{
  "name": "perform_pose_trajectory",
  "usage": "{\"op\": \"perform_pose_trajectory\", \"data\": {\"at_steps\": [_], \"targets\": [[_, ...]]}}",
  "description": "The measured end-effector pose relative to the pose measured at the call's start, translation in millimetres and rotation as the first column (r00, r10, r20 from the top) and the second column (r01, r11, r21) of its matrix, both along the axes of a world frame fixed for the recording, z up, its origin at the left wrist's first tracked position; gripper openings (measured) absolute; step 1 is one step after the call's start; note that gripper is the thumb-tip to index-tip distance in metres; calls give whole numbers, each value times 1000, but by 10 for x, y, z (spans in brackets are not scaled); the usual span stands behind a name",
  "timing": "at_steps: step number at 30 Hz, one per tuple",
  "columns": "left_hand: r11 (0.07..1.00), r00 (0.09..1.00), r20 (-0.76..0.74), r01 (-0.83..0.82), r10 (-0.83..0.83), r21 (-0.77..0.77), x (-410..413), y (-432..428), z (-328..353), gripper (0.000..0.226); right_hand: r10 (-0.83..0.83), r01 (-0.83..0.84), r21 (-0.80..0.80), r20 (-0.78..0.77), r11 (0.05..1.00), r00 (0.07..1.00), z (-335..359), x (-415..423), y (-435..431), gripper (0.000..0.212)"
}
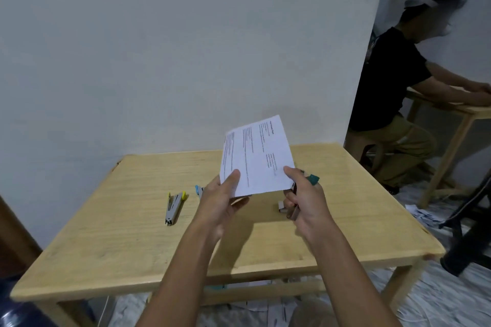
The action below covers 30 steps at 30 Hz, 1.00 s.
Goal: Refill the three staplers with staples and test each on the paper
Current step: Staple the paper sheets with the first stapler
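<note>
While the paper [256, 156] is held up over the desk [106, 220], left hand [221, 202] pinches its lower-left corner, right hand [305, 202] grips the green stapler [313, 179] at the lower-right corner. Lying on desk: yellow stapler [174, 207], blue stapler [198, 190].

A wooden table [106, 247] lies beneath the right hand [305, 207], a pale wall [159, 48] beyond. Farther right, a person [385, 82] sits at another table [475, 110].

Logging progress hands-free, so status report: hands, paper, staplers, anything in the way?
Left hand pinches paper, raised above table. Right hand grips green stapler at paper's corner. Yellow stapler lies on table; blue stapler half hidden. Nothing seen blocking.
</note>
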<state>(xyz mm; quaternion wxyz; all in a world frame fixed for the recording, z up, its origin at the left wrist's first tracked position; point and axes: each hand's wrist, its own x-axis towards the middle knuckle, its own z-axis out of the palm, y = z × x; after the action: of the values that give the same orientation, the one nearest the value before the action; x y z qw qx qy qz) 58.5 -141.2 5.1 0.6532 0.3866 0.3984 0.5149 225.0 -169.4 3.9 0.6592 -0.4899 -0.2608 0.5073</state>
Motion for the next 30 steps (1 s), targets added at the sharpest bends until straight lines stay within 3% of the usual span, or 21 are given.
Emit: {"op": "perform_pose_trajectory", "data": {"at_steps": [4,7,9,12,17,23,27,30], "targets": [[996,998,6,-63,63,64,-75,71,95,29,27,-26,-15,85,1000,996,-88,17,-11,19],[996,960,271,-80,69,33,-27,46,172,29,23,-23,-4,50,1000,998,-108,-43,-21,18],[998,946,322,-52,41,25,51,-24,173,24,-15,15,-1,-3,1000,1000,-107,-104,-18,13],[997,989,148,20,-30,71,189,-129,65,19,-32,32,-15,31,999,999,-133,-189,-22,16],[994,1000,-4,-20,21,104,202,-102,-11,15,57,-58,-3,223,998,973,-165,-185,-92,24],[986,991,-82,-97,109,137,168,-28,-88,26,329,-329,-13,7,944,944,-66,-94,-168,23],[984,989,-90,-101,115,149,191,-58,-148,23,485,-485,15,4,874,874,-95,-68,-233,32],[983,991,-66,-109,120,144,213,-87,-157,22,469,-469,29,17,883,883,-152,-91,-249,38]]}}
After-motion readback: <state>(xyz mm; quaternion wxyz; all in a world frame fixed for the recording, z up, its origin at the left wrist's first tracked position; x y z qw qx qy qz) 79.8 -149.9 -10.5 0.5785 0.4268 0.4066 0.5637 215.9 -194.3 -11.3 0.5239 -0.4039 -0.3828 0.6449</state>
